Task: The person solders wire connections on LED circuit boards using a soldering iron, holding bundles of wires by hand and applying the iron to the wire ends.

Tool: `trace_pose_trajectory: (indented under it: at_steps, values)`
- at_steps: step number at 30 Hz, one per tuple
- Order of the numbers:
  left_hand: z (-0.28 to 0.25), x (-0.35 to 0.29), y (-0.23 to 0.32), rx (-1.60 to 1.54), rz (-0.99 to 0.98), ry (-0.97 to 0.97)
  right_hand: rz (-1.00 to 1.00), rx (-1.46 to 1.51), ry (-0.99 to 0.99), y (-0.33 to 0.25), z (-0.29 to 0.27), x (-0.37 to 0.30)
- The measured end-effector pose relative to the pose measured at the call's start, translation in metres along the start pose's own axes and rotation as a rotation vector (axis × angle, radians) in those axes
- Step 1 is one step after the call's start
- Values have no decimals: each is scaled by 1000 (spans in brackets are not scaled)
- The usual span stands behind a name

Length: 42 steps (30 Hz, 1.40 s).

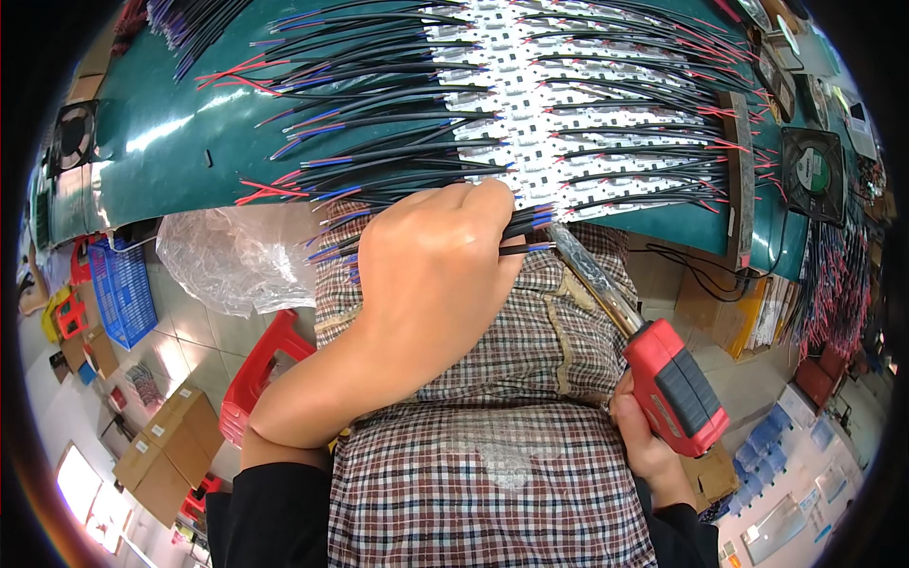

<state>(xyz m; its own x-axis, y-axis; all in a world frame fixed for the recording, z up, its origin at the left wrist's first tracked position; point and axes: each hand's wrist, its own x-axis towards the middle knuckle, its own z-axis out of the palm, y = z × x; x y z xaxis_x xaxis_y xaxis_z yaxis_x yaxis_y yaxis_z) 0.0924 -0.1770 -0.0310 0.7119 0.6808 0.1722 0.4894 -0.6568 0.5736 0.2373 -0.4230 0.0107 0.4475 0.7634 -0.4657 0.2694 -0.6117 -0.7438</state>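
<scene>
My left hand [426,275] is closed around a few black wires [523,230] with blue and red ends, at the table's near edge. Their stripped ends point right, toward the tip of a red and black soldering gun [677,388]. That gun is in my right hand [649,440], its long metal barrel slanting up and left until the tip meets or nearly meets the wire ends; contact cannot be made out. Just beyond lies a panel of white circuit boards [516,85] with small black parts. Rows of black wires with red and blue ends spread from both its sides.
The panel lies on a green table [180,114]. A dark bar [737,180] crosses the wires at right, beside a small fan [812,175]; another fan [76,135] stands far left. Below are a clear plastic bag [237,260], a red stool [260,374] and a blue crate [123,293].
</scene>
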Motion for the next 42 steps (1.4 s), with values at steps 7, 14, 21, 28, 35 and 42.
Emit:
trace_pose_trajectory:
  at_steps: [7,14,21,28,35,42]
  values:
    - [0,3,1,27,15,-3,-93,-45,18,0,1,4]
    - [-1,7,3,55,23,-52,-170,-141,12,-2,0,2]
    - [-3,9,3,3,5,-40,-162,-91,45,-10,4,8]
    - [-3,9,4,22,3,-73,-339,-161,38,-11,1,16]
    - [-3,10,5,38,2,-88,-325,-146,102,-12,5,16]
    - [-2,9,5,47,-5,-90,-194,-106,28,-3,-3,5]
